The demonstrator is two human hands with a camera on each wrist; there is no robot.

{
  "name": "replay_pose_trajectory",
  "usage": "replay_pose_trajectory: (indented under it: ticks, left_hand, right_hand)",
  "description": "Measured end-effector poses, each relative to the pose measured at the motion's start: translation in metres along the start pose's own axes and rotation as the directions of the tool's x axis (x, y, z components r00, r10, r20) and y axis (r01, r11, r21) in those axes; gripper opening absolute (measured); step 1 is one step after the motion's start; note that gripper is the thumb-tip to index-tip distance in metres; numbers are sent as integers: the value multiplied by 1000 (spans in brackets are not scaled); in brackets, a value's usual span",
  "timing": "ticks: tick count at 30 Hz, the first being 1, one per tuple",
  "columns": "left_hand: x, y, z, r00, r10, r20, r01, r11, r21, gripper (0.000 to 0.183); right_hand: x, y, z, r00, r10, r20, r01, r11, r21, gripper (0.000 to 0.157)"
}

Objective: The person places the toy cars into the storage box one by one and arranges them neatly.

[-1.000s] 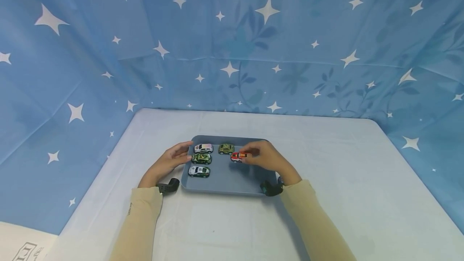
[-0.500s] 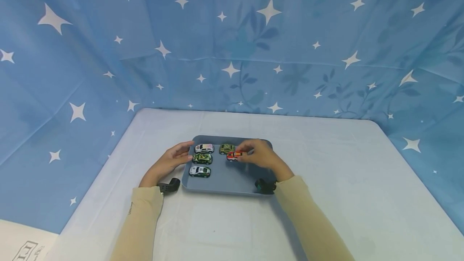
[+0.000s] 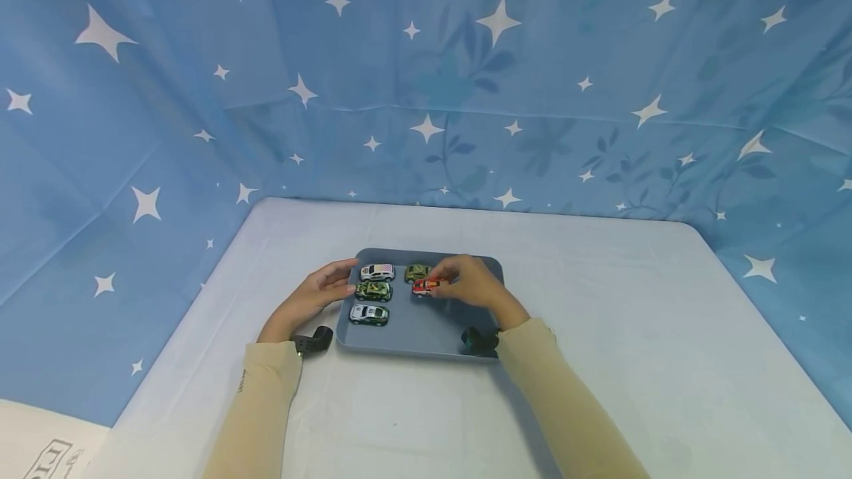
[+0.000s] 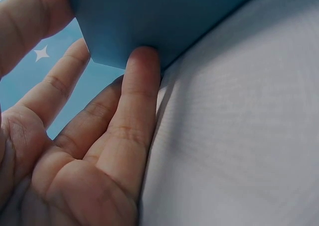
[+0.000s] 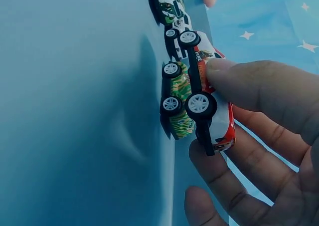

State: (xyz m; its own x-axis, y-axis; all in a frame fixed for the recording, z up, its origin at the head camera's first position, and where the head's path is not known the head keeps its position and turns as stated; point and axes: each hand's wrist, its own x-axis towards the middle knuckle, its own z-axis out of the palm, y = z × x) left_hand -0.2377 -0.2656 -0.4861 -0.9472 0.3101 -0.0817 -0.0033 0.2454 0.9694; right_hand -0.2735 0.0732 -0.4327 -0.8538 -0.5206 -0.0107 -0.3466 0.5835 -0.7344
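Note:
My right hand pinches a red and white toy car between thumb and fingers, over the grey-blue tray. Its wheels face the camera in the right wrist view. Right beside it is a green camouflage toy car, partly covered in the head view. At the tray's left side, my left hand has its thumb at the rim; a nearly straight finger touches the outer wall. Three toy cars line that side: a white one, a dark green camouflage one and a white-and-green one.
A white-covered table carries the tray. Behind it hangs a blue curtain with white stars. Printed pale material shows at the lower left. Each wrist wears a black device, the left one lying just outside the tray.
My right hand has moved left with the red and white car, bringing it close in front of the green camouflage car. The left hand stays at the tray's side.

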Motion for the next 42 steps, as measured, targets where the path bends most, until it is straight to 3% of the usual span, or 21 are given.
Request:
replay_pose_trajectory:
  ticks: [26,42]
  left_hand:
    - [1,-1,-1,1000,3,-1,-3,1000,-15,67]
    - [1,1,-1,1000,3,0,-3,1000,-18,67]
  right_hand:
    - [16,-6,23,997,73,-23,-75,995,-70,17]
    - [18,-10,22,990,127,-55,-132,987,-95,21]
